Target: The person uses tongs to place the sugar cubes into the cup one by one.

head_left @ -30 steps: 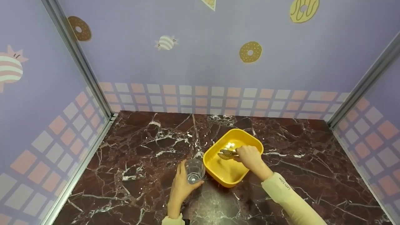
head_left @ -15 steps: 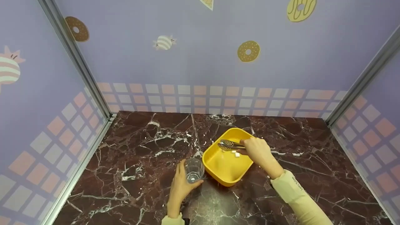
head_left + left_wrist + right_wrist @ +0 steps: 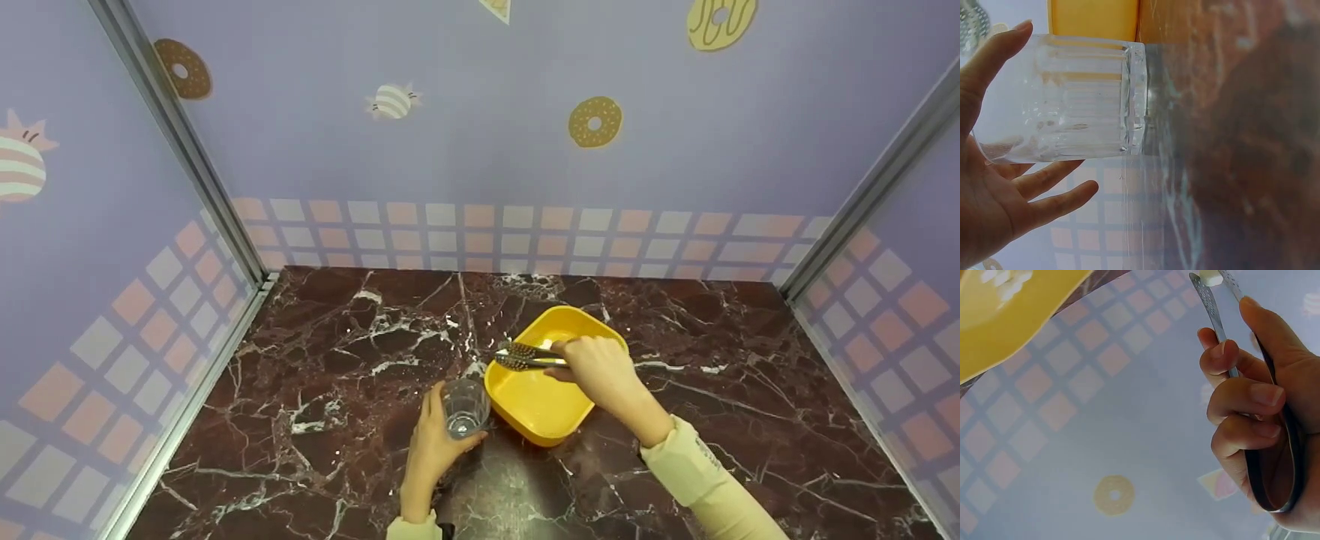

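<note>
My left hand (image 3: 433, 450) holds a clear glass (image 3: 466, 409), thumb on one side and fingers on the other. The glass stands upright on the table in the left wrist view, just left of a yellow plastic tub (image 3: 544, 409). In my right hand (image 3: 600, 367) are metal tongs (image 3: 525, 358) with perforated tips, gripped with curled fingers. Those tips pinch a small white cube (image 3: 1211, 278), seen in the right wrist view, over the tub's left rim. More white cubes (image 3: 1009, 282) lie inside the tub, partly hidden by the right hand in the head view.
The table (image 3: 337, 465) has a dark red marble pattern with white veins. Purple panels (image 3: 480, 150) with sweets and checks enclose it at the back and both sides, joined by metal posts (image 3: 187, 142).
The tongs dipped toward the back of the tub, then came left to its rim, now with a white cube in their tips. The left hand and glass have stayed put.
</note>
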{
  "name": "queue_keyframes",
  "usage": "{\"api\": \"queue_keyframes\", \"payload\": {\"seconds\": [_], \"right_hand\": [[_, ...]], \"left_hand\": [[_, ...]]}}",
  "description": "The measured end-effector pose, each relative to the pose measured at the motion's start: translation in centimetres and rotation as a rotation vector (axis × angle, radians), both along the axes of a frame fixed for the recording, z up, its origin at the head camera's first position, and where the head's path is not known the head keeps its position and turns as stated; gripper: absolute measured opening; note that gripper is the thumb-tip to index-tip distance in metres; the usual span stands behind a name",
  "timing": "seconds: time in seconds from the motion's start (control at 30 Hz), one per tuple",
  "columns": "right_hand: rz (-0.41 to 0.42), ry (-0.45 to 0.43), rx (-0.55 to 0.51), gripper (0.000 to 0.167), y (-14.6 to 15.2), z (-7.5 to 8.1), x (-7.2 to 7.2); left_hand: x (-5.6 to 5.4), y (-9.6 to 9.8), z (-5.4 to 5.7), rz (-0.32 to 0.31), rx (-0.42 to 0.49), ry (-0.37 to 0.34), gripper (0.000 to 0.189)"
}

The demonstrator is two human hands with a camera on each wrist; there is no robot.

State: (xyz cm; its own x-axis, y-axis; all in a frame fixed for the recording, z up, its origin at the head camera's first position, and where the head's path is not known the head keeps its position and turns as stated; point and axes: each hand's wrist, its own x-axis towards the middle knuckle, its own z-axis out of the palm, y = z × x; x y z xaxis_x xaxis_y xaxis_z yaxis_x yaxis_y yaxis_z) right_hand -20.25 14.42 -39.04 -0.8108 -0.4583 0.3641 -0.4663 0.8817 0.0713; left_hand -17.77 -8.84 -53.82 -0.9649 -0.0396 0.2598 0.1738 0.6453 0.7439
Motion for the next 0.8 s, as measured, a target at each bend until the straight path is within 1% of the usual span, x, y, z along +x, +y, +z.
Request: {"api": "queue_keyframes", "payload": {"seconds": [0.17,0.33,0.47,0.67,0.8], "right_hand": [[0.033,0.015,0.014,0.027,-1.5,-0.2,0.9],[0.052,0.036,0.050,0.030,-2.7,-1.0,1.5],[0.066,0.048,0.083,0.032,-3.5,-1.8,1.7],[0.061,0.000,0.107,0.031,-4.4,-2.6,1.8],[0.060,0.008,0.125,0.031,-4.8,-3.2,1.7]], "left_hand": [[0.0,-0.1,0.0,0.007,-0.009,0.000,0.100],[-0.1,-0.1,-0.1,0.007,-0.008,0.002,0.100],[0.0,-0.1,0.0,0.004,-0.008,-0.007,0.100],[0.0,-0.1,-0.1,0.007,-0.011,-0.009,0.100],[-0.1,-0.1,-0.1,0.004,-0.008,0.001,0.101]]}}
